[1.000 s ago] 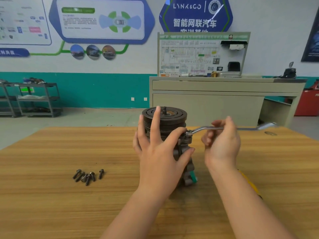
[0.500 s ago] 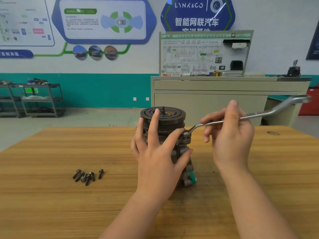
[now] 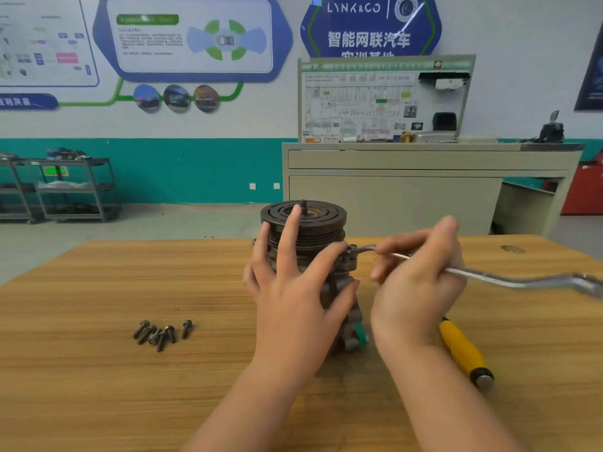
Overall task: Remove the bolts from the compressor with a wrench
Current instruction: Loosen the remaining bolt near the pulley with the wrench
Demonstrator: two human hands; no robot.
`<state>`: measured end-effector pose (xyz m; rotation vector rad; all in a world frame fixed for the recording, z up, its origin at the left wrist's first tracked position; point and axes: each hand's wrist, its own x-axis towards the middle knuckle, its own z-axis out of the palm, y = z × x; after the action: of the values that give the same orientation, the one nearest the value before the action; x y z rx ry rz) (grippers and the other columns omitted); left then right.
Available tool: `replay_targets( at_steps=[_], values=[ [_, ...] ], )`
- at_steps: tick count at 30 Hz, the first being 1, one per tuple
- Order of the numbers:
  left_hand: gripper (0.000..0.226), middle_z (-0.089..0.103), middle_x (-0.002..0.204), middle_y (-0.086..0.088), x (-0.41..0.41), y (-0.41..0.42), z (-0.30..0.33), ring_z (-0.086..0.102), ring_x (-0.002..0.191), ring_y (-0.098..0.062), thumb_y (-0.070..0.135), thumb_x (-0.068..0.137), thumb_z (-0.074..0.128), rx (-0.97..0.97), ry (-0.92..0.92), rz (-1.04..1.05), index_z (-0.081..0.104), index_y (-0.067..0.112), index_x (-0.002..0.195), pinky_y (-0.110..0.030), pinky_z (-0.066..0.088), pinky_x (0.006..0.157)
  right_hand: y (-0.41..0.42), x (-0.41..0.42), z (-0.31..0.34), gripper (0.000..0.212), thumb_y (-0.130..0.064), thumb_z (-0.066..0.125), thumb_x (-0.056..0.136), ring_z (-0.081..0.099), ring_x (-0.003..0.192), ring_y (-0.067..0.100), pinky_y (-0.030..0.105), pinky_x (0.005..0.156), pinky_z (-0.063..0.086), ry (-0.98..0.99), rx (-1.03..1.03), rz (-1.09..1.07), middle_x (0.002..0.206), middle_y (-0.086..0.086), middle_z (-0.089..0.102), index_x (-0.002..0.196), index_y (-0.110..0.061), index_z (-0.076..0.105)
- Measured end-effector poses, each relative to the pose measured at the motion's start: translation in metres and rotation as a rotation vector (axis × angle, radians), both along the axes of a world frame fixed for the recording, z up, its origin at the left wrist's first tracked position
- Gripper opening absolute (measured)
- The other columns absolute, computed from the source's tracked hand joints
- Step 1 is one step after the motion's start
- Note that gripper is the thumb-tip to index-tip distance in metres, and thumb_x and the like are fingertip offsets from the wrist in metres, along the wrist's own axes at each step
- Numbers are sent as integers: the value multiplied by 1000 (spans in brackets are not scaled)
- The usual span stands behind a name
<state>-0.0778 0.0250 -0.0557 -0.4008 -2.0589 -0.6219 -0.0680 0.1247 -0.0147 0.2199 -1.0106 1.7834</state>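
The compressor (image 3: pixel 306 256) stands upright on the desk (image 3: pixel 98 370); it looks heavy and stiff. The left hand (image 3: pixel 290 288) presses on it with spread fingers, while the right hand (image 3: pixel 414 278) grasps the thin wrench (image 3: pixel 509 280), whose end sits at a bolt (image 3: pixel 351 248) near its top.

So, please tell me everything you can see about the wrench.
The wrench is a long, slim bar of shiny silver metal with offset, bent ends. Its near ring end sits on a bolt at the compressor, just below the pulley on the right side. The shaft runs out to the right and slightly downward, with its far end blurred at the picture edge. The right hand holds the shaft near the ring end, fingers curled around it. The left hand's thumb lies next to the ring end.
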Motion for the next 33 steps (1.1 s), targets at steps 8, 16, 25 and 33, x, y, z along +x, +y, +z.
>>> replay_targets(
  at_steps=[8,16,25,33],
  values=[
    [47,15,162,0,-2,0,-3,11,147,-38,50,83,67,-14,36,13,58,41,129,-63,25,106,28,-33,12,18,-10,43,102,53,46,7,16,42,44,-277,-449,892,70,10,65,93,-3,58],
    [80,-5,157,22,6,1,-2,2,149,-8,61,79,59,377,-17,-250,14,50,145,-56,21,117,32,-14,21,15,-15,34,106,52,51,9,21,51,44,-33,2,300,72,1,68,93,-16,41],
    [74,11,157,5,5,-1,-2,6,145,2,57,80,56,516,-16,-253,18,41,142,-38,15,119,21,-5,5,11,-35,49,100,53,60,2,15,58,45,171,760,-172,77,-10,61,92,-31,56],
    [76,20,142,16,3,-1,-3,22,140,-8,67,81,40,772,-154,-246,19,31,146,-47,24,118,15,-9,1,10,-27,56,97,51,76,-11,4,73,38,253,952,-313,88,-22,48,101,-19,60]
  ],
)
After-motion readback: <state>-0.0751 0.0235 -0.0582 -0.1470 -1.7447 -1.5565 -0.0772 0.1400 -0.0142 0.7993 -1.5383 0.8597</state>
